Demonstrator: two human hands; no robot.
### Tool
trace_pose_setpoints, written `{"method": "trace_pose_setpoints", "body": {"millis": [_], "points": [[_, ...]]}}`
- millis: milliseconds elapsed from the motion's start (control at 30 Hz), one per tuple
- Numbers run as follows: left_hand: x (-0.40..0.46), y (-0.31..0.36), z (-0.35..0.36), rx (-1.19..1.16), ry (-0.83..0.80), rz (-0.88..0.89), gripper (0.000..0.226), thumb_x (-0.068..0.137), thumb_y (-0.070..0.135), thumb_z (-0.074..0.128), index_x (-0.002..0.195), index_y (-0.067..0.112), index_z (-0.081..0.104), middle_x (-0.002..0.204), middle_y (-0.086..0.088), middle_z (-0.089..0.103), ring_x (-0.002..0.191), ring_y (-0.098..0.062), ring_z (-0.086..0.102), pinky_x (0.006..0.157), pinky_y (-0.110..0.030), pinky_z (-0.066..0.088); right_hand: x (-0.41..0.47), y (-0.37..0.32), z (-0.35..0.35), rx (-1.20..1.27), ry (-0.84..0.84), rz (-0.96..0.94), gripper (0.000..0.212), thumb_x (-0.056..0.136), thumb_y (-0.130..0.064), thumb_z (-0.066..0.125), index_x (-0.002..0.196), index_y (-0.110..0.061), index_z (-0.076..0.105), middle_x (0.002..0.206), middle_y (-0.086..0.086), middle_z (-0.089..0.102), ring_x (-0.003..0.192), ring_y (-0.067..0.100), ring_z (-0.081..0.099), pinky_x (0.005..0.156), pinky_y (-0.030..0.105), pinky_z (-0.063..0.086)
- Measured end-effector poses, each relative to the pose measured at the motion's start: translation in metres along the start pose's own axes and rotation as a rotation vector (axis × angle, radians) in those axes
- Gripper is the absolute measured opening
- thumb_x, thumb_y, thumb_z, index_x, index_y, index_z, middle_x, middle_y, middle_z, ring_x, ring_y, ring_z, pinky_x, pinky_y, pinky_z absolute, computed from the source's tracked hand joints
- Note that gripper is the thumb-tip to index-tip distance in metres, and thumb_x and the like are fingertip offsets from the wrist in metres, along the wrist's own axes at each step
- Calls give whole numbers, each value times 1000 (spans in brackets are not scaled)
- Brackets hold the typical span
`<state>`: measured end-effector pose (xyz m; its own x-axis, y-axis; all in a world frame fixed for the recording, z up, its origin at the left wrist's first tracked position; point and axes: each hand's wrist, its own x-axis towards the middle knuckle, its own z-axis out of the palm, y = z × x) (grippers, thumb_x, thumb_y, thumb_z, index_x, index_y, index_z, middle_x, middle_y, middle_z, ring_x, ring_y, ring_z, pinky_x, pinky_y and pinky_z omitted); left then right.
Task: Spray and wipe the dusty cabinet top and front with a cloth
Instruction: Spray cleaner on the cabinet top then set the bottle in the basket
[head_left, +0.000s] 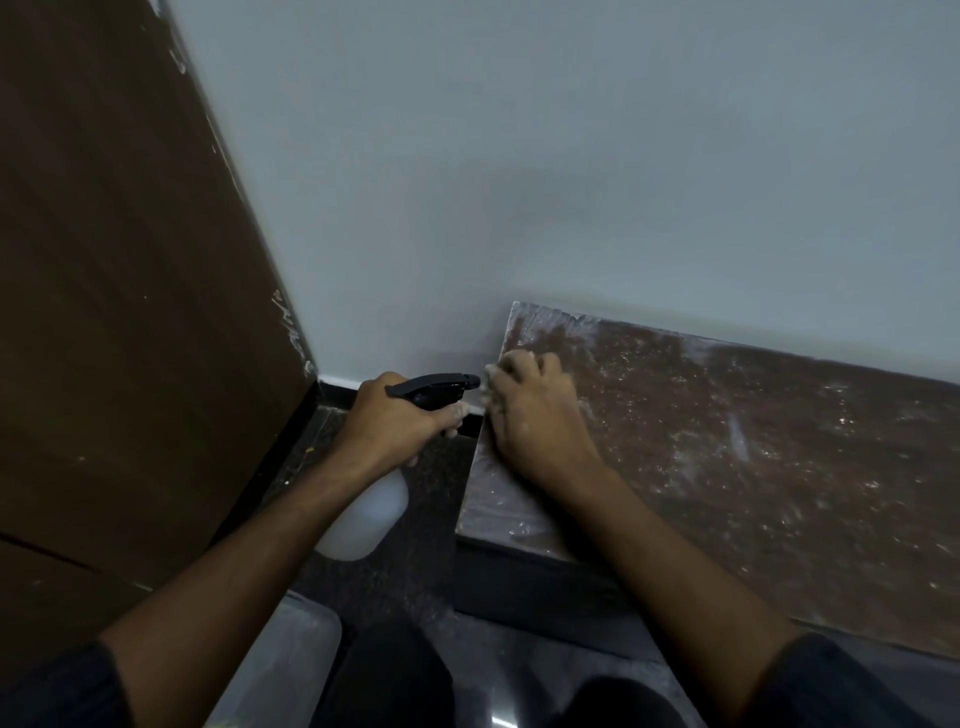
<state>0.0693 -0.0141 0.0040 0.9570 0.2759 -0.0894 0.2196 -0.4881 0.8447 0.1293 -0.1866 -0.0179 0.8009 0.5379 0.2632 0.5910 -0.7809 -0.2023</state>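
Cabinet top (753, 467): low brown slab against the wall (571, 156), filmed with pale dust and smears, thickest along the back edge and left corner. Front: dark, in shadow below the near edge. Left hand (395, 421): fingers curled round the neck of the spray bottle (363, 514), black nozzle pointing right, just beside the slab's left edge. Right hand (530, 415): on the left corner, fingers bent and dusty; cloth cannot be made out. Brown door (130, 286) at left. Dark speckled floor (405, 571) beneath.

Your cabinet top (753, 457) sits against the wall (571, 182); the spray bottle (395, 467) hangs left of it.
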Motion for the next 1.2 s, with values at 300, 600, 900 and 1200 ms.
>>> {"method": "trace_pose_setpoints", "body": {"millis": [300,600,900,1200], "points": [[22,4,6,127,1,-29,29,68,50,81,69,22,77,66,4,73,62,-11,69,58,-29,57,-5,36,-9,-37,53,269,29,106,-27,38,123,-15,58,128,5,49,110,19,37,92,36,39],[21,9,19,60,2,-29,24,70,44,83,69,21,77,56,11,68,53,5,62,42,-7,37,2,60,-11,-20,41,300,29,106,-27,39,124,-15,58,127,7,48,113,24,39,100,43,43],[21,9,15,37,17,-12,18,73,39,83,72,21,78,59,11,71,55,-6,66,42,-13,46,18,62,-11,57,11,221,32,106,-28,43,130,-14,59,129,7,49,113,24,39,100,44,43],[4,-24,-3,-108,77,18,31,75,50,77,74,20,77,67,-6,73,47,-31,64,53,-40,57,15,60,-9,103,-20,95,35,102,-27,52,135,-17,59,132,5,50,114,23,40,99,43,44]]}}
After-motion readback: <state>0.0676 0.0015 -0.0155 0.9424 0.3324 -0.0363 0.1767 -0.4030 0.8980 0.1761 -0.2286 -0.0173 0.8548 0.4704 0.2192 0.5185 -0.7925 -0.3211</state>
